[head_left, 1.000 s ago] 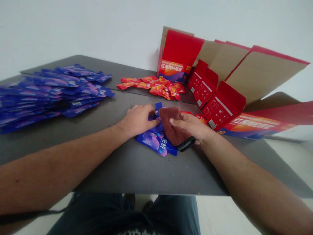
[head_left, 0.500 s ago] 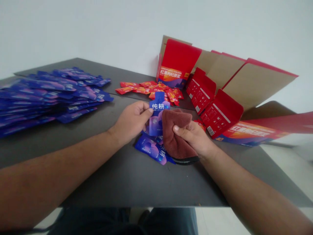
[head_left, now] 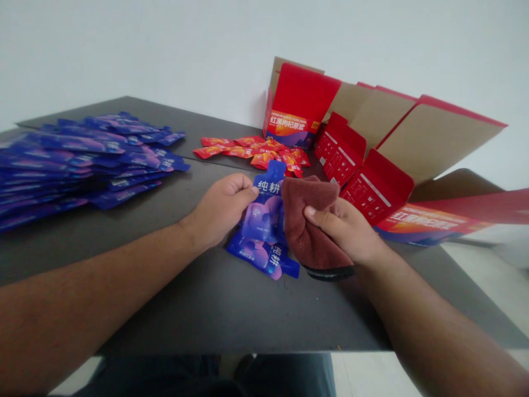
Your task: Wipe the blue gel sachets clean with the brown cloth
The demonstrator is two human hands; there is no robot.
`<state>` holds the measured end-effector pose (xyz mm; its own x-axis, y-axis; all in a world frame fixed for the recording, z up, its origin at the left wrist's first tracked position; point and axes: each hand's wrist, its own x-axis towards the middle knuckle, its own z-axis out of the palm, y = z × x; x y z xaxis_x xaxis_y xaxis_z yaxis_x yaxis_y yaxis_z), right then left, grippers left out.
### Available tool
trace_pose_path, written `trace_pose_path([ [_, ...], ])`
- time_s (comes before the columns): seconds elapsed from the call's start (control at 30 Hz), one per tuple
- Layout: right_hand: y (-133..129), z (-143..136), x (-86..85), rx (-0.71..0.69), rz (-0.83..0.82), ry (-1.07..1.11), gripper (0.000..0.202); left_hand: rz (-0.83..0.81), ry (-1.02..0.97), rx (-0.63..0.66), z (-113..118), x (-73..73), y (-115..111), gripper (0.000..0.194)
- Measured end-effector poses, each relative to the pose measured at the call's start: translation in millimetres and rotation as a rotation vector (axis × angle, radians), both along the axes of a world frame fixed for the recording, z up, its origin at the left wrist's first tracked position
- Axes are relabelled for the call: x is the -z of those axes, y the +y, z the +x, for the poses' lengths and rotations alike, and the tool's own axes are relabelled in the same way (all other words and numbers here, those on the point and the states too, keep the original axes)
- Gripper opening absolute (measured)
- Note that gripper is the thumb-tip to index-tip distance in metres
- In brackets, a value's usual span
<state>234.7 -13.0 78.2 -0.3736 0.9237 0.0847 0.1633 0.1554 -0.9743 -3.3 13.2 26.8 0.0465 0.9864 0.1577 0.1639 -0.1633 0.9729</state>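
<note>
My left hand (head_left: 228, 205) pinches the upper left edge of a blue-purple sachet (head_left: 263, 212) with white characters, held up over the table. In my right hand (head_left: 345, 223) a folded brown cloth (head_left: 311, 220) with a dark edge is gripped, thumb on top. The cloth's left side overlaps the sachet's right edge; whether it presses on it I cannot tell. Below them, more blue sachets (head_left: 258, 256) lie on the table, partly covered by the held one and by the cloth.
A large heap of blue sachets (head_left: 82, 160) lies at the left. Red-orange sachets (head_left: 252, 149) lie in a small pile behind my hands. Open red cartons (head_left: 306, 99) with raised flaps stand at the right on the dark table (head_left: 198, 309). A white wall rises behind.
My right hand has drawn the cloth to the right, uncovering more of the lower sachets. The held sachet has tilted, its top leaning right and its bottom swinging left.
</note>
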Motion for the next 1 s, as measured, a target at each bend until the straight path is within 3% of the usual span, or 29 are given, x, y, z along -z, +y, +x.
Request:
trace_pose_path([
  [0.13, 1, 8, -7.8, 0.192, 0.376, -0.211, 0.033, -0.078, -0.123, 0.022, 4, 0.9, -3, 0.022],
  [0.23, 0, 9, -4.6, 0.347, 0.639, -0.463, 0.027, -0.067, -0.027, 0.020, 5, -1.0, -6, 0.025],
  [0.33, -1, 6, 0.9, 0.410, 0.836, -0.561, 0.022, -0.038, 0.065, 0.019, 4, -3.7, -8, 0.025],
  [0.53, 1, 2, 8.0, 0.331, 1.064, -0.659, 0.021, 0.004, 0.152, 0.028, 3, -8.0, -12, 0.026],
  [0.67, 3, 1, 11.8, 0.288, 1.066, -0.670, 0.020, -0.009, 0.171, 0.036, 5, -10.5, -16, 0.022],
  [0.83, -2, -3, 15.6, 0.183, 1.033, -0.671, 0.018, -0.052, 0.054, 0.122, 9, -9.9, -17, 0.015],
  [0.9, -7, -7, 16.7, 0.073, 1.021, -0.645, 0.015, -0.046, -0.004, 0.115, 8, -9.3, -16, 0.016],
  [1.0, -13, -10, 17.6, -0.218, 1.012, -0.648, 0.018, 0.002, 0.000, 0.103, 6, -9.4, -14, 0.019],
])
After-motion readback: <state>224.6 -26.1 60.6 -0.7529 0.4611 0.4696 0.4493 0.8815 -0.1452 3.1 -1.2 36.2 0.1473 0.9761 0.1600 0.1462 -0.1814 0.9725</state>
